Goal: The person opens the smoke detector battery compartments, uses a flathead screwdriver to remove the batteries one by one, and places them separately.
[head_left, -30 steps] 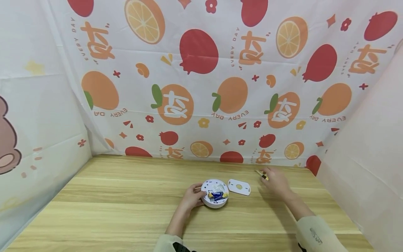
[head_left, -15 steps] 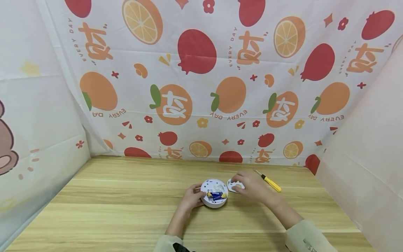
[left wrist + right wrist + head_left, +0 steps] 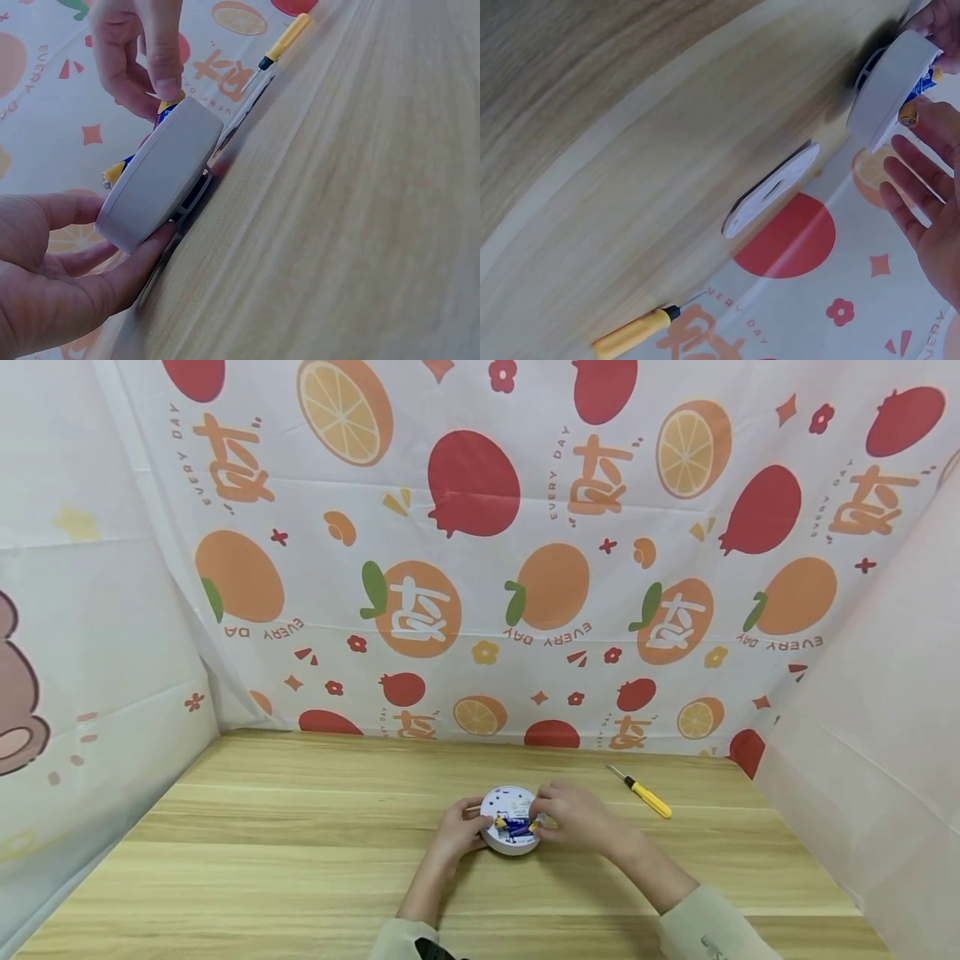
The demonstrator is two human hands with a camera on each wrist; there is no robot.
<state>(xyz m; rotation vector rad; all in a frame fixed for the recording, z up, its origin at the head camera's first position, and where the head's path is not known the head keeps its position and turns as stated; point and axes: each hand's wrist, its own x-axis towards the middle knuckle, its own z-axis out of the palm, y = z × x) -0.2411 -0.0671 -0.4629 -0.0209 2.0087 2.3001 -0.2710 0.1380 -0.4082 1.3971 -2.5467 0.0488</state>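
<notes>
My left hand [image 3: 453,831] holds a round white device [image 3: 497,799] by its left edge, thumb on top and fingers underneath. Blue batteries [image 3: 517,828] with yellow ends sit in its upward face. At the device's right side my right hand [image 3: 573,814] pinches the yellow end of one battery [image 3: 909,115], its other fingers spread apart in the right wrist view. The left wrist view shows the white device [image 3: 161,176] tilted, one edge close over the table, with the right hand [image 3: 139,52] at its top.
A white oval plate [image 3: 772,191] with holes lies right of the device, mostly covered by the right hand in the head view. Beyond it a yellow screwdriver [image 3: 649,797] with a black collar lies on the wooden table [image 3: 300,860]. Fruit-print cloth [image 3: 480,610] hangs behind.
My right hand has left the screwdriver on the table, passed over the white plate and moved left to the batteries. My left hand keeps its hold on the device.
</notes>
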